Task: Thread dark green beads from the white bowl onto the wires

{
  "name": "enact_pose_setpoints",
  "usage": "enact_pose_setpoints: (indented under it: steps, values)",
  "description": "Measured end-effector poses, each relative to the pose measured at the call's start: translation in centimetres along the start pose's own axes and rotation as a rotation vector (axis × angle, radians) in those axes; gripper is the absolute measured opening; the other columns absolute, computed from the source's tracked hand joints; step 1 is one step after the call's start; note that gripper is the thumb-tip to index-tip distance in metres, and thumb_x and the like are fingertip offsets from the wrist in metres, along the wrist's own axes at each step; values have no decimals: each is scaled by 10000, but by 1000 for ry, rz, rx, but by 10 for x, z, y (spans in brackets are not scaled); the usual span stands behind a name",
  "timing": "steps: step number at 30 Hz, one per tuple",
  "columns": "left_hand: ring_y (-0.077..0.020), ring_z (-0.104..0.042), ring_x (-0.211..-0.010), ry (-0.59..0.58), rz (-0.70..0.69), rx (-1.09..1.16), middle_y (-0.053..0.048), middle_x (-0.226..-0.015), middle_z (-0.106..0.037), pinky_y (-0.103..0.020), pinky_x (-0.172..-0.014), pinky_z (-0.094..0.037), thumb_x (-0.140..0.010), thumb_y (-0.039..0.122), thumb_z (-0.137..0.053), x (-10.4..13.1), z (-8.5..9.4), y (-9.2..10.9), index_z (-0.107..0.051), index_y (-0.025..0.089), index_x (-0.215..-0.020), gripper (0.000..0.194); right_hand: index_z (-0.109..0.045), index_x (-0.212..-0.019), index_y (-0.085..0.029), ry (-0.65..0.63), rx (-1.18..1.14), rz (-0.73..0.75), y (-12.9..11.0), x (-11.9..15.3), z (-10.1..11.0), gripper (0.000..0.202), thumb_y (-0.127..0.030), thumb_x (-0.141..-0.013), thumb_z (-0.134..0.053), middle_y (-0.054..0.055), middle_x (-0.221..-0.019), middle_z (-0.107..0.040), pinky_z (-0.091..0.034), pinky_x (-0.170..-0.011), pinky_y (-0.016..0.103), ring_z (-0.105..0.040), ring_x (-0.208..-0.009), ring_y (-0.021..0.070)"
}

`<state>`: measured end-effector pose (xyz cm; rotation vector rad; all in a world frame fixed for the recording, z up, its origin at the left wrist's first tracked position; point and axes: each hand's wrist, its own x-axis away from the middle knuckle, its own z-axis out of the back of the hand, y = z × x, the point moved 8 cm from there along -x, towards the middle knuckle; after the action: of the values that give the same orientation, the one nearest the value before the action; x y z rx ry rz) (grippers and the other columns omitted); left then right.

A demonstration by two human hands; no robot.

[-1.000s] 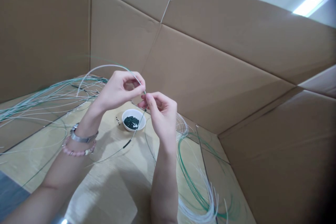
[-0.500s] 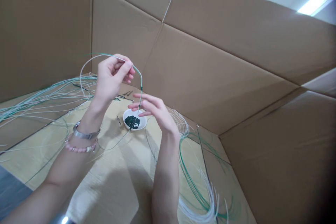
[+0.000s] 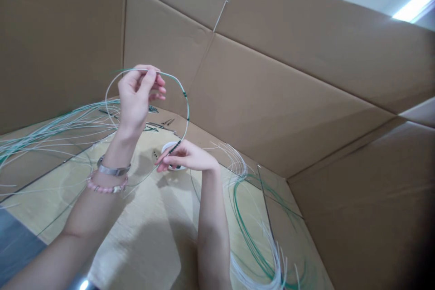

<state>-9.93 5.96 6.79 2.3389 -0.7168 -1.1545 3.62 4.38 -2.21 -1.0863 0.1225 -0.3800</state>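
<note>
My left hand [image 3: 137, 93] is raised, its thumb and forefinger pinching a thin white wire and a green one together. From there the wires [image 3: 176, 80] arch to the right and down. Small dark rings [image 3: 185, 94] sit on the arch, and a longer row of dark beads [image 3: 175, 147] lies lower, at my right hand. The fingers of my right hand [image 3: 185, 155] are closed round the strand just there. Behind that hand is a white bowl [image 3: 167, 146], mostly hidden. A few dark beads [image 3: 155, 156] lie left of it.
Bundles of white and green wires [image 3: 61, 120] spread at the left, with more coiled wires [image 3: 249, 240] at the right. Small metal tools [image 3: 168, 122] lie behind the bowl. Cardboard walls [image 3: 299, 86] enclose the pale work surface [image 3: 142, 231].
My right hand has moved down and left along the strand and closed on it, covering most of the bowl. My left hand has shifted slightly left, and the wire arch has widened.
</note>
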Motion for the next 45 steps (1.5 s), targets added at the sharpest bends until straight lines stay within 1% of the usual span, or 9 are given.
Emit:
enact_pose_setpoints:
  steps: [5, 11, 15, 19, 22, 25, 32, 36, 45]
  values:
    - [-117, -647, -728, -216, 170, -100, -37, -857, -669, -208, -583, -529, -841, 384, -541, 6, -15, -10, -610, 208, -1027, 265, -693, -790, -148, 268, -71, 89, -23, 9, 16, 313, -436, -826, -577, 40, -762, -689, -468, -570, 207, -588, -635, 86]
    - [-144, -656, -711, -872, 384, -317, -64, -795, -675, -231, -636, -534, -876, 519, -460, 47, -53, -21, -638, 146, -926, 416, -648, -756, -171, 685, -140, 205, -45, 31, 37, 335, -473, -843, -532, -30, -584, -551, -311, -428, 184, -376, -457, 47]
    - [-142, -647, -751, -1074, 396, -397, -28, -811, -661, -224, -667, -521, -879, 471, -495, 71, -65, -10, -609, 184, -917, 310, -602, -665, -190, 828, -138, 285, -63, 50, 38, 318, -454, -835, -557, -38, -590, -490, -370, -498, 204, -416, -513, 62]
    - [-138, -641, -752, -1062, 440, -370, -18, -865, -656, -214, -637, -511, -899, 461, -471, 84, -69, 1, -519, 253, -1150, 329, -665, -785, -232, 887, -111, 393, -82, 66, 34, 214, -356, -881, -519, -25, -712, -519, -434, -573, 231, -483, -557, 67]
    - [-128, -592, -706, -1015, 302, -441, -19, -875, -629, -201, -557, -454, -923, 452, -422, 87, -74, 15, -516, 274, -1168, 317, -672, -813, -261, 955, -40, 432, -90, 77, 33, 214, -337, -898, -492, 6, -865, -566, -477, -836, 317, -575, -831, 131]
    - [-131, -579, -719, -914, 133, -561, -8, -867, -623, -217, -570, -423, -937, 416, -404, 88, -79, 27, -540, 255, -1077, 253, -653, -813, -269, 1013, -20, 469, -93, 84, 32, 227, -360, -907, -468, 20, -920, -572, -412, -984, 389, -544, -997, 175]
    - [-87, -364, -443, -723, -303, -634, 47, -525, -424, -245, -454, -273, -933, 304, -435, 92, -88, 55, -413, 192, -637, 318, -638, -771, -247, 1161, -13, 534, -101, 94, 28, 299, -371, -924, -413, 36, -892, -525, -429, -901, 359, -527, -925, 169]
    - [-93, -357, -458, -767, -253, -575, 40, -514, -387, -240, -456, -283, -923, 277, -440, 90, -87, 48, -374, 186, -589, 353, -614, -765, -247, 1242, -25, 542, -98, 96, 30, 251, -373, -906, -449, 27, -886, -552, -465, -779, 314, -538, -870, 153]
    - [-90, -213, -493, -605, -94, -589, 36, -540, -222, -264, -451, -180, -914, 350, -459, 70, -69, 39, -273, 172, -579, 423, -670, -906, -265, 1401, -162, 514, -82, 105, 40, 255, -455, -869, -504, 37, -976, -646, -494, -784, 329, -594, -918, 173]
